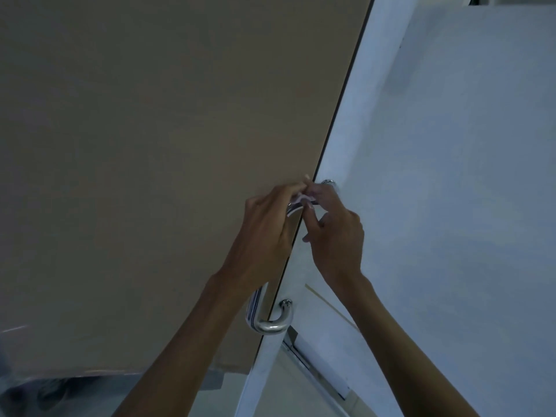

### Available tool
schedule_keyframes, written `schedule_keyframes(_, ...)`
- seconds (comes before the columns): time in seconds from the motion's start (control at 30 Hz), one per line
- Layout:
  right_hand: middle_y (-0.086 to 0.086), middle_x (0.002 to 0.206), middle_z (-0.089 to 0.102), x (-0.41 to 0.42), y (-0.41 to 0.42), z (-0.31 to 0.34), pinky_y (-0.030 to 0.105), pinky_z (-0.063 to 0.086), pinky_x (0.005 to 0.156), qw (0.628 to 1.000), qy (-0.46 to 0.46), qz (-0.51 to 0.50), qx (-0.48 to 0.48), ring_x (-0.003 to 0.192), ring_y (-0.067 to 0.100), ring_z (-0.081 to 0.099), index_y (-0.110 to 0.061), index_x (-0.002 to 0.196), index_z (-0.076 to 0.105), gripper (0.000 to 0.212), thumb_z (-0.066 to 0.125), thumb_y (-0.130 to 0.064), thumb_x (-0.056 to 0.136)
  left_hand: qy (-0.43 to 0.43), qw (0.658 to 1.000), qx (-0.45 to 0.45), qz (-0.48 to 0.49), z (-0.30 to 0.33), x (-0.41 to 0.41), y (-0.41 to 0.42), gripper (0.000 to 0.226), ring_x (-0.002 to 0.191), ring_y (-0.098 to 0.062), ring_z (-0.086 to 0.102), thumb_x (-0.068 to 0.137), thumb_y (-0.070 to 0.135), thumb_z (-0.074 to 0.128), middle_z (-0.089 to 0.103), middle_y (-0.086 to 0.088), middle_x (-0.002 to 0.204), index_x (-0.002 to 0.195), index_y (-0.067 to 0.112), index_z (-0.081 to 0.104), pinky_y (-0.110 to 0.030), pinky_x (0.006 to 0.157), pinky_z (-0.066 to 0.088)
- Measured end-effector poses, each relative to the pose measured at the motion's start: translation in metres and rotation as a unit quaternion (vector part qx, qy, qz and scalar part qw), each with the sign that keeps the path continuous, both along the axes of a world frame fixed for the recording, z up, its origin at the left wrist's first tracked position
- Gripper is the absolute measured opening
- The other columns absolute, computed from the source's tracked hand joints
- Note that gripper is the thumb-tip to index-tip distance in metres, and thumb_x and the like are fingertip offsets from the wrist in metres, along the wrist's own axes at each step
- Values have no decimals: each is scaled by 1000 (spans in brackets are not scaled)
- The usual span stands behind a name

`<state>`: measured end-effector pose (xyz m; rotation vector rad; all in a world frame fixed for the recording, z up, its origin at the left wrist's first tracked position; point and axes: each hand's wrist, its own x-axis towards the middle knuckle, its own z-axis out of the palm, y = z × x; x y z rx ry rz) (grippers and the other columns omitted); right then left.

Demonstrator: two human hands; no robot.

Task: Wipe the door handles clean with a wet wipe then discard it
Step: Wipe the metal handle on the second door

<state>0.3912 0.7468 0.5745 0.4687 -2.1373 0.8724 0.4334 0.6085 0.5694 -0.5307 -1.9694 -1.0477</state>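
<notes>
A chrome U-shaped door handle point(272, 323) runs along the edge of a tan glass door point(150, 145); its lower bend shows below my wrists and its top mount point(328, 182) peeks out above my fingers. A small white wet wipe point(301, 200) is wrapped over the handle's upper bar. My left hand point(267, 227) and my right hand point(334, 233) meet there, and the fingertips of both pinch the wipe against the bar. Most of the wipe and the upper handle are hidden by my fingers.
A white door frame point(355, 139) borders the door on the right, with a pale wall panel point(466, 176) beyond it. At the bottom are the door's metal floor track point(316, 371) and a light floor. The scene is dim.
</notes>
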Motion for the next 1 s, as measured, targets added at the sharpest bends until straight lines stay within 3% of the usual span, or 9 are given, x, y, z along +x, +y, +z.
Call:
schedule_keyframes(0.07,-10,92,77,-1,6,9,38,61,66,1000,15,-12,4,61,13,71,-37,126,57,24,63,-41,103,10,998,-45,42,-4,-2,2,52,121,-5,61,93,-4,42,65,10,134,139,14,57,-39,109,42)
schedule_keyframes(0.17,-14,115,77,-8,19,15,38,62,67,999,25,-28,36,64,11,72,-40,132,59,32,62,-50,102,4,991,-83,102,-8,-11,-1,51,125,-7,59,99,4,46,63,10,141,147,20,53,-31,108,32)
schedule_keyframes(0.27,-14,113,78,-13,26,14,38,63,71,999,-17,-21,39,63,9,72,-46,139,60,37,60,-54,102,-45,996,20,68,-8,-18,-2,53,121,-2,55,106,11,54,63,17,129,156,23,43,-11,108,31)
schedule_keyframes(0.4,-18,111,76,-13,27,12,40,63,71,999,-35,0,23,70,13,74,-45,135,64,34,57,-56,103,-29,995,83,55,-9,-19,2,44,118,-9,63,101,16,65,68,17,123,143,24,54,-36,104,51)
schedule_keyframes(0.53,-15,114,76,-18,27,11,33,59,65,999,-40,4,24,69,13,71,-42,133,66,32,57,-54,104,-71,978,192,41,-11,-24,4,36,109,0,65,95,23,76,70,16,115,130,20,68,-22,92,55)
schedule_keyframes(0.67,-15,111,76,-21,28,10,20,39,61,999,-41,-1,22,52,-4,42,-40,132,67,32,58,-54,104,-36,987,110,110,-17,-30,3,24,106,-12,62,99,23,67,66,19,110,123,24,73,-42,97,51)
schedule_keyframes(0.8,-15,106,76,-20,26,9,18,34,58,999,-38,-7,22,49,-5,36,-41,131,67,30,59,-52,104,-8,990,24,137,-17,-34,7,34,104,-12,49,106,19,57,67,15,124,137,24,67,-24,95,37)
schedule_keyframes(0.9,-18,99,72,-20,25,9,14,30,56,999,-37,-9,21,47,-4,37,-41,131,67,30,58,-51,105,-22,990,7,140,-36,-36,6,42,110,-19,50,109,18,48,62,9,134,150,20,54,-10,98,28)
schedule_keyframes(1.0,-21,98,69,-19,24,9,14,32,57,999,-40,-12,19,47,-5,40,-41,131,66,29,57,-51,105,-49,985,37,163,-64,-28,8,47,116,-20,48,110,20,39,60,3,133,155,12,46,-13,104,28)
